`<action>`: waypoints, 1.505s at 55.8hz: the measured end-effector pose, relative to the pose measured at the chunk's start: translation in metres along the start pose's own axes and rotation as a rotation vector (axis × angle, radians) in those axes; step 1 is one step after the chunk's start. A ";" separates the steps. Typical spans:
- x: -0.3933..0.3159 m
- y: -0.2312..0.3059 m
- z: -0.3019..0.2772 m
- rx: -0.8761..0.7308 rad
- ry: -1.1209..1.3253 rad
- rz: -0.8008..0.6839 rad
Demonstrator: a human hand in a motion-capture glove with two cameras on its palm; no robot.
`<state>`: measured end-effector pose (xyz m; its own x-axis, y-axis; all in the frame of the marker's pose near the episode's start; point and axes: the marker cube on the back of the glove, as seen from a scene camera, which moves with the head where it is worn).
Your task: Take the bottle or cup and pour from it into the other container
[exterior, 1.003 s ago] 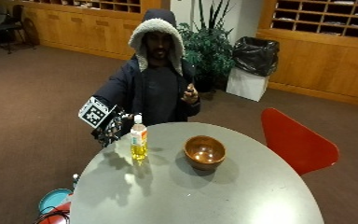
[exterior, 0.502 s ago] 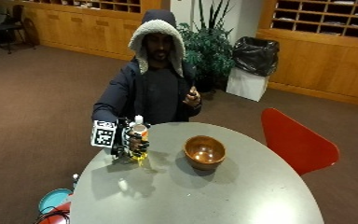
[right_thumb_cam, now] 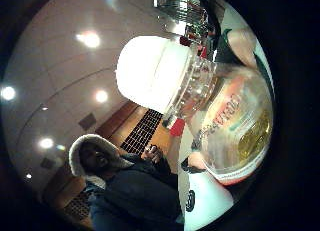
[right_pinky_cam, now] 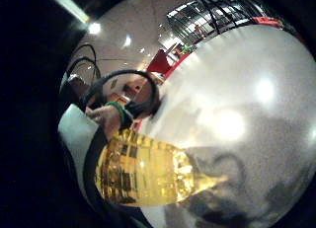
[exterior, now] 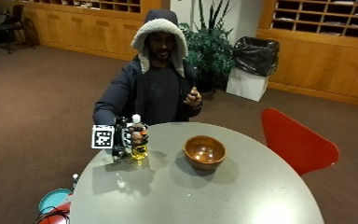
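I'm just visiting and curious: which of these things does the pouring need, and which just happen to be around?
Part of the job: clear plastic bottle of yellow liquid with white cap, gripped by the black-gloved right hand; round brown wooden bowl; round grey table.

Just around: red chair; potted plant; black-bagged bin.

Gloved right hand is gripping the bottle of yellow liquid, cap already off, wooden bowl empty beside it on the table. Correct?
Not quite: the bottle still has its white cap on, as the right thumb side palm view shows. The rest holds: the right hand grips it, and the wooden bowl sits empty beside it on the table.
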<state>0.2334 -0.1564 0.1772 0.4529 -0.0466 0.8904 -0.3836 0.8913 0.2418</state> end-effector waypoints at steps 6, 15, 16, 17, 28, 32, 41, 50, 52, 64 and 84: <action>0.000 0.005 0.001 -0.005 -0.004 -0.112; -0.042 -0.007 -0.002 -0.032 0.055 -0.142; -0.049 -0.012 -0.002 -0.023 0.066 -0.143; -0.055 -0.017 -0.001 -0.007 0.077 -0.153; -0.107 -0.039 0.007 -0.038 0.241 -0.145; -0.118 -0.049 0.017 -0.013 0.320 -0.170; -0.132 -0.057 0.040 -0.100 0.511 -0.160; -0.140 -0.065 0.076 -0.095 0.637 -0.142; -0.140 -0.069 0.084 -0.078 0.675 -0.130; -0.135 -0.074 0.119 -0.338 0.977 -0.132; -0.121 -0.109 0.161 -0.572 1.324 -0.097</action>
<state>0.0908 -0.3207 0.1057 0.9786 0.0449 -0.2008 -0.0835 0.9786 -0.1879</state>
